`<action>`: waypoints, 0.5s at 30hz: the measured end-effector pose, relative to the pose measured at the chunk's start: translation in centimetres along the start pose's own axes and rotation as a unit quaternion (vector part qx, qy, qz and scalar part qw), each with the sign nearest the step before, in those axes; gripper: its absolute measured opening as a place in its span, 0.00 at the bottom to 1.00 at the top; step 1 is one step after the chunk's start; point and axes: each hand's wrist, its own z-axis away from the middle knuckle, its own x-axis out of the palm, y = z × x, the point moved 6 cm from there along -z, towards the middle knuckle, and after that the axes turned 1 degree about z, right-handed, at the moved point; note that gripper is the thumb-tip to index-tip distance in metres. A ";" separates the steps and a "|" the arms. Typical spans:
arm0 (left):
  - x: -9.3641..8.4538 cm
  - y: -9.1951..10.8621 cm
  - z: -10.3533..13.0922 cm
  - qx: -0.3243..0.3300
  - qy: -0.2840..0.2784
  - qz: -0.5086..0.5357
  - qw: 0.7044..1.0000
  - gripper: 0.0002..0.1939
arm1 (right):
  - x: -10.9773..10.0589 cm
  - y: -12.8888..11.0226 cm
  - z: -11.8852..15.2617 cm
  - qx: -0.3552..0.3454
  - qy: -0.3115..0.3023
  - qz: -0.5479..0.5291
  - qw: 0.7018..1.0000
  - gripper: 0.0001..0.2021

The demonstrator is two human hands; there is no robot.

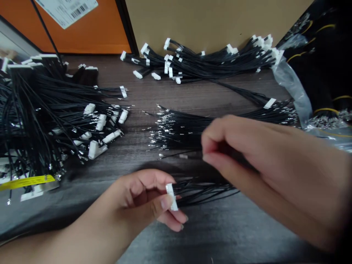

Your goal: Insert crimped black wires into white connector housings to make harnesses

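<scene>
My left hand (154, 201) pinches a white connector housing (172, 197) between thumb and fingers, near the front of the table. Several black wires (206, 192) run out of the housing to the right, passing below my right hand (247, 154). That hand is slightly blurred, held above the wires with thumb and forefinger closed together. A thin black wire (178, 154) leads toward its fingertips, but whether they grip it is unclear. Just behind lies a bundle of loose black wires (184, 126) with shiny metal terminals at the ends.
On the left is a heap of black wire harnesses (41, 99) with white connectors, beside a yellow strip (27, 182). More finished-looking harnesses (209, 60) lie along a cardboard box (214, 22). An orange box (90, 29) stands back left. Bagged wire bundles (324, 84) fill the right.
</scene>
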 end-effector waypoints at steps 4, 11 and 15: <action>0.7 1.0 -0.1 -0.026 0.016 -0.026 0.999 0.15 | 0.3 -1.8 1.5 -0.067 0.002 0.011 0.998 0.13; 1.0 1.3 -0.1 -0.044 0.025 -0.037 0.998 0.17 | 2.0 -2.3 1.4 -0.119 -0.039 0.017 0.992 0.15; 0.9 1.2 0.0 -0.042 0.027 -0.043 0.998 0.15 | 2.0 -2.3 1.8 -0.101 -0.056 0.014 0.993 0.14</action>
